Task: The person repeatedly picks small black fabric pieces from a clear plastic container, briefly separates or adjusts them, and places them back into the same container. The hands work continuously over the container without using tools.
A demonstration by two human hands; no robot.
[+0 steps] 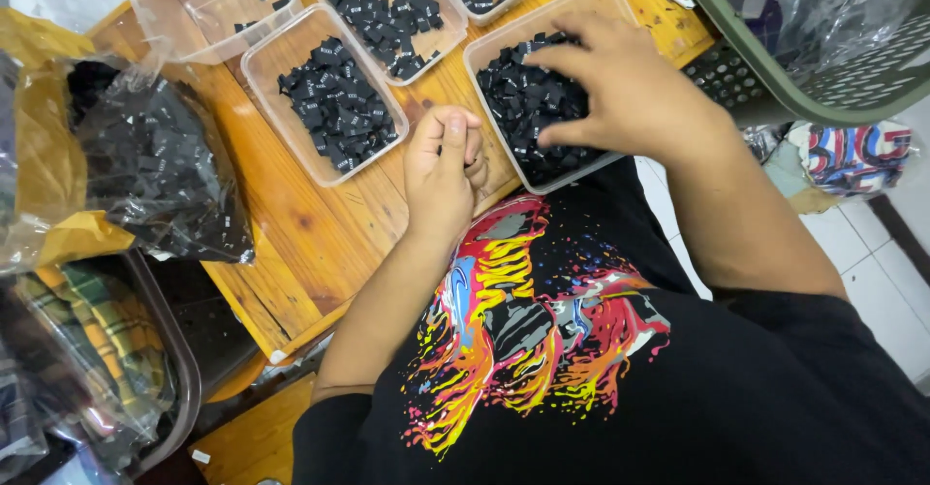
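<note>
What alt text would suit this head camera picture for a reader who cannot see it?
A person's right hand digs into a clear tub of small black tags, while the left hand rests as a fist on the wooden table.

This looks like a small garment or label-sorting workshop. A wooden table (pixel 320 243) fills the middle of the frame, carrying several clear plastic tubs (pixel 329 97) of small black tags. A large clear bag (pixel 155 165) of more tags sits at the left. A green plastic basket (pixel 775 78) stands at the upper right, and folded checked cloth (pixel 92 335) lies at the lower left over a white tiled floor (pixel 872 272).
</note>
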